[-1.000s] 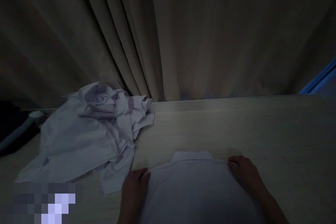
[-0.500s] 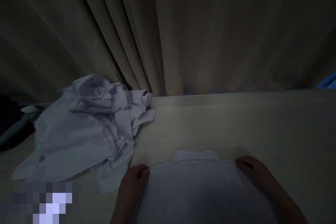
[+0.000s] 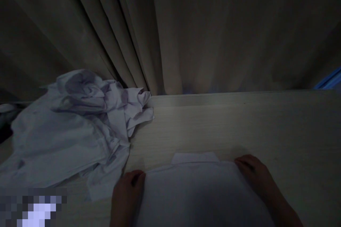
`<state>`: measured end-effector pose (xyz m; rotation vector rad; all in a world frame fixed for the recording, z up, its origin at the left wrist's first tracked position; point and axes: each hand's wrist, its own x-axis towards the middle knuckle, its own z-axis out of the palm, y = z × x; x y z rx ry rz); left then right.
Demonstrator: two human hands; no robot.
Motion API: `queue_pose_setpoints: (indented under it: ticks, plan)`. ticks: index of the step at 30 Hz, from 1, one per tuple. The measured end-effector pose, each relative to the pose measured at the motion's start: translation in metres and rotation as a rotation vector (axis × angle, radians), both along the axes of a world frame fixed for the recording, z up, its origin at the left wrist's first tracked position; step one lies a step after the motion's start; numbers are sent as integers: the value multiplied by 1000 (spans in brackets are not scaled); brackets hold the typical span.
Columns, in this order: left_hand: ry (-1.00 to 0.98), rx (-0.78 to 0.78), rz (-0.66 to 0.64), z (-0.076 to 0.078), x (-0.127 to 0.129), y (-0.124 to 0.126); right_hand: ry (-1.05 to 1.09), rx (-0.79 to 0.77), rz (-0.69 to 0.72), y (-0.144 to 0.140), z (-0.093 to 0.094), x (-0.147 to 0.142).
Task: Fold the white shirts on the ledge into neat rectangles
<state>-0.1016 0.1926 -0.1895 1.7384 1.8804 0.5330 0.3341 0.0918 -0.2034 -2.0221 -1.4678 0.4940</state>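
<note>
Pale shirt (image 3: 197,195) spread well short of the wood-grained surface's (image 3: 202,127) far edge, collar facing it | left hand (image 3: 128,189) and right hand (image 3: 255,173) each pinching a shoulder corner, fingers narrow | step, seemingly: squaring shoulders; next move calls for even grip | crumpled garment (image 3: 66,131) left, reaching far edge | curtain (image 3: 186,35) beyond

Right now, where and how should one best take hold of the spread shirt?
Probably pinch the spread shirt at both shoulder corners, coming from either side: the collar sits between them along the far edge, and the left hand and right hand pinch there.
</note>
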Motion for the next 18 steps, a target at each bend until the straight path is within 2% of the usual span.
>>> queue_pose_setpoints:
  ticks: [4,10,18]
  plan:
    - [21,-11,-15,1,-1,2,-29,-14,56,2,1,-7]
    - [55,6,-98,-2,-2,6,-82,-45,109,0,-9,1]
    - [22,35,-67,0,0,4,-136,-38,105,-1,-8,0]
